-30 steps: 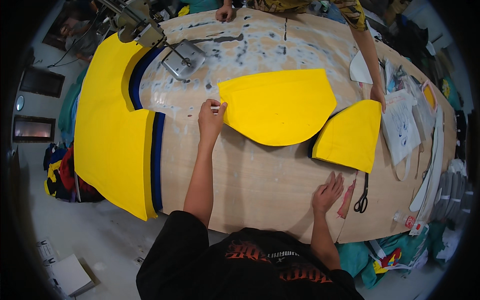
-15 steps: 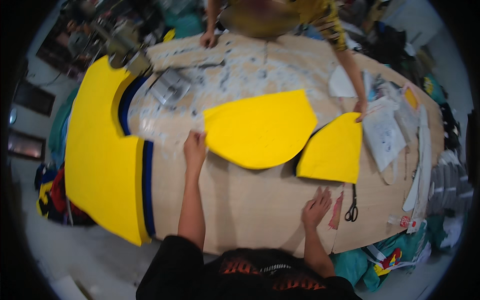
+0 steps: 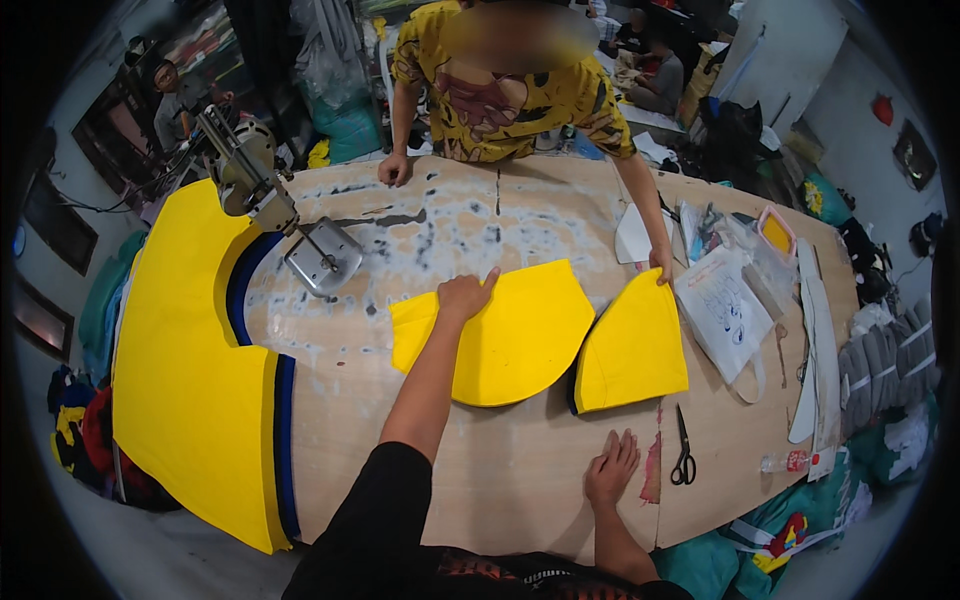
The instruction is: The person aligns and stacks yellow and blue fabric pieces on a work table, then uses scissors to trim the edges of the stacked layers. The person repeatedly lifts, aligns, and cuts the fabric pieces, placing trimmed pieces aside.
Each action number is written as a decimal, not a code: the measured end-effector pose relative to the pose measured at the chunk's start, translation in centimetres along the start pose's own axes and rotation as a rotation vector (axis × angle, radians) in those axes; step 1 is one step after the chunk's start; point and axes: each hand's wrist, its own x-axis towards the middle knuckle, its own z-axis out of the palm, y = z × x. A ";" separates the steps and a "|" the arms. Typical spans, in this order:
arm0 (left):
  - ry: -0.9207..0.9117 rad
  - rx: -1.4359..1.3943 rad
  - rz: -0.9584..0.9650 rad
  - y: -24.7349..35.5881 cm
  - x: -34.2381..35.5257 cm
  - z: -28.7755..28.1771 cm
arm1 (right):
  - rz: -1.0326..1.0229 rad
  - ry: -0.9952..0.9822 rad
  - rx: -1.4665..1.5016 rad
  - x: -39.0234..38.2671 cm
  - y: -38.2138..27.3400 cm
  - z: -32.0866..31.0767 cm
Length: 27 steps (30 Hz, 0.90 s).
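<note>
Yellow panel (image 3: 525, 335) is now seemingly steadied at its upper edge, not its left end, by the left grip (image 3: 466, 297), its closure indiscernible.

We lose part of the middle yellow piece (image 3: 535, 330) behind the left forearm (image 3: 418, 395) and cannot see beneath the left hand (image 3: 466, 297). The lower edge crops the black shirt (image 3: 370, 515), and blur masks the facing co-worker's head (image 3: 520, 38).
</note>
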 end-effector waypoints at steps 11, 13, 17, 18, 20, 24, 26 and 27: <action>-0.071 0.034 -0.173 -2.8 -7.6 1.3 | -0.021 0.032 -0.018 0.0 1.1 0.5; -0.046 0.016 -0.212 -3.3 -11.5 1.2 | -0.019 0.048 -0.001 -0.2 1.4 0.7; -0.008 -0.034 -0.283 -2.7 -19.8 2.8 | -0.064 0.127 0.111 0.0 2.4 1.5; -0.025 -0.028 -0.288 -2.2 -21.6 3.1 | -0.072 0.149 0.157 0.1 3.1 1.6; -0.015 -0.068 -0.297 -0.8 -25.3 4.1 | -0.183 0.157 0.259 0.7 5.6 1.3; -0.052 -0.089 -0.307 0.9 -31.7 5.7 | -0.062 0.073 0.455 0.9 9.0 -3.9; -0.070 -0.094 -0.276 2.7 -34.0 6.3 | 0.025 0.207 0.321 0.3 12.5 -6.3; -0.081 -0.094 -0.262 3.7 -35.2 6.5 | 0.069 0.271 0.254 -0.2 14.5 -7.5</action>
